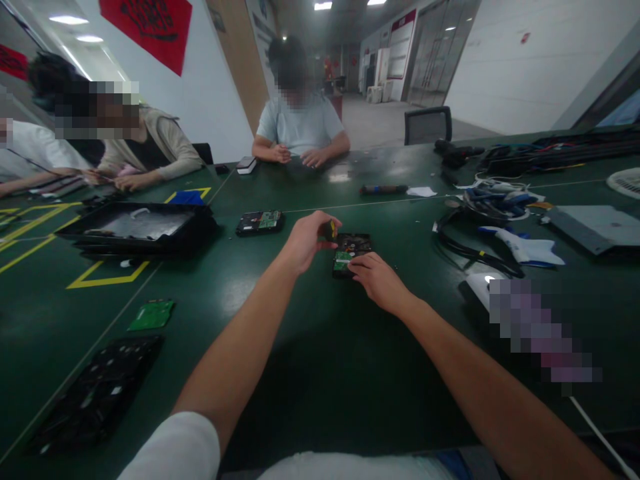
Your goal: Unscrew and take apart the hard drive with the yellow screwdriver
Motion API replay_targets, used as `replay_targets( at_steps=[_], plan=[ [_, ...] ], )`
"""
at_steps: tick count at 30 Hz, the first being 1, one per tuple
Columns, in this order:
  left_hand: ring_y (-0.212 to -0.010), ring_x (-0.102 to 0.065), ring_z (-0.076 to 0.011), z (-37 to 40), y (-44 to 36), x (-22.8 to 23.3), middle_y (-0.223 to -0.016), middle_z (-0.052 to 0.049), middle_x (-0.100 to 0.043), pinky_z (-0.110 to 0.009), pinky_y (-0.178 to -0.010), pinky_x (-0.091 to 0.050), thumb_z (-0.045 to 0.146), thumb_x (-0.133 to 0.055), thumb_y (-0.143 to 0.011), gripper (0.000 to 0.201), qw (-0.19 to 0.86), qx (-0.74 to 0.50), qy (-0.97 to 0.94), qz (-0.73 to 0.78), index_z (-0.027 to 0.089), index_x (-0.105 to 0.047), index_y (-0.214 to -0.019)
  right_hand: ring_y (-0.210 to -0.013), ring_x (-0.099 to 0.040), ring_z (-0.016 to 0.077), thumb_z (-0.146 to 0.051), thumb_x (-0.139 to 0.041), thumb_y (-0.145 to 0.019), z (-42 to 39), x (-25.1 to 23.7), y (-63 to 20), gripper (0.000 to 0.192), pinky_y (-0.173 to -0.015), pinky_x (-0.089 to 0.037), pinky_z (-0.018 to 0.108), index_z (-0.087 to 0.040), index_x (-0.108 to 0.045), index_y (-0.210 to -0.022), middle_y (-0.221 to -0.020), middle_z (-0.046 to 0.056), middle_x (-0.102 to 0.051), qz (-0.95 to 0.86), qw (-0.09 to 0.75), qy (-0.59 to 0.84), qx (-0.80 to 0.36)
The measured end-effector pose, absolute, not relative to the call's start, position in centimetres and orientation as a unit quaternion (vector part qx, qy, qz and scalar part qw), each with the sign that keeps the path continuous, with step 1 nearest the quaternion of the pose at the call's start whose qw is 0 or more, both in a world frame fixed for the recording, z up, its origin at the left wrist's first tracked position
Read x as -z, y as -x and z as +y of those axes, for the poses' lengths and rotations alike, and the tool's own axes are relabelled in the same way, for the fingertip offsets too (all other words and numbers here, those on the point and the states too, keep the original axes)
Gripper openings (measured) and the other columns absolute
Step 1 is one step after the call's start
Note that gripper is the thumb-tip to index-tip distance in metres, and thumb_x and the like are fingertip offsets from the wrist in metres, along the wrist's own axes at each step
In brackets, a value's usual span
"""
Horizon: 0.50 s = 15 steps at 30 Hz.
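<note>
Dark green felt-like cloth covers the wide table (310, 347), and near its middle lies a small black hard drive with a green circuit board (350, 253); the left hand (307, 240) is curled shut around a small black tool with a yellow mark (331, 230), held at the drive's upper left corner, its tip hidden behind the fingers; the right hand (377, 280) lies flat, fingers loosely spread, pressing on the drive's near edge and gripping nothing; it covers the drive's lower right part, so the board shows only in part.

A second black drive with a green board (260, 222) sits well apart to the left; beyond it a large black tray-like case (143, 230) holds something pale that is hard to make out; a loose green circuit board (151, 315) lies nearer the front, and a dark flat panel (97, 393) below it is too blurred to read; a tangle of black and blue cables (493, 203) fills the right side; a pixelated patch hides whatever lies at the lower right; two other people sit across the table, hands resting on it, and a third person's arm is cut off at the left edge.
</note>
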<state>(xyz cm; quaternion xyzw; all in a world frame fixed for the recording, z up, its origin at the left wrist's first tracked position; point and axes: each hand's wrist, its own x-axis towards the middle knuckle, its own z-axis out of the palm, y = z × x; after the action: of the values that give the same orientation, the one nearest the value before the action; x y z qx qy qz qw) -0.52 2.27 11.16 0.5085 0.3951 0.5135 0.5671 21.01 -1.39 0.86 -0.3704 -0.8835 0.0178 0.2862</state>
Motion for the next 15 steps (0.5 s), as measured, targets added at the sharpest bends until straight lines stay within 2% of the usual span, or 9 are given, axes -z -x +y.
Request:
replay_targets(
  at_steps=[6,15],
  plan=[
    [-0.082,-0.069,-0.0202,2.08,0.32,-11.13,-0.086,-0.007,-0.07,-0.028,-0.064,-0.061,0.038,-0.071,-0.083,0.024,0.61,-0.522,-0.468,0.369,0.016,-0.069,-0.094,-0.118,-0.065,0.0309,-0.006,-0.062,-0.102,-1.28,-1.18,-21.36,0.031,-0.105,-0.06,0.052,-0.017,-0.081,-0.124,-0.127,0.015,-0.076,-0.88,0.28,0.382,-0.028],
    [-0.085,-0.065,-0.0192,1.94,-0.08,-11.12,-0.089,-0.008,-0.068,-0.029,-0.066,-0.062,0.037,-0.07,-0.085,0.023,0.58,-0.516,-0.516,0.362,0.015,-0.073,-0.086,-0.117,-0.066,0.0314,-0.01,-0.059,-0.104,-1.41,-1.04,-21.53,0.033,-0.104,-0.061,0.055,-0.018,-0.081,-0.128,-0.129,0.016,-0.076,-0.879,0.286,0.381,-0.021]
  ],
)
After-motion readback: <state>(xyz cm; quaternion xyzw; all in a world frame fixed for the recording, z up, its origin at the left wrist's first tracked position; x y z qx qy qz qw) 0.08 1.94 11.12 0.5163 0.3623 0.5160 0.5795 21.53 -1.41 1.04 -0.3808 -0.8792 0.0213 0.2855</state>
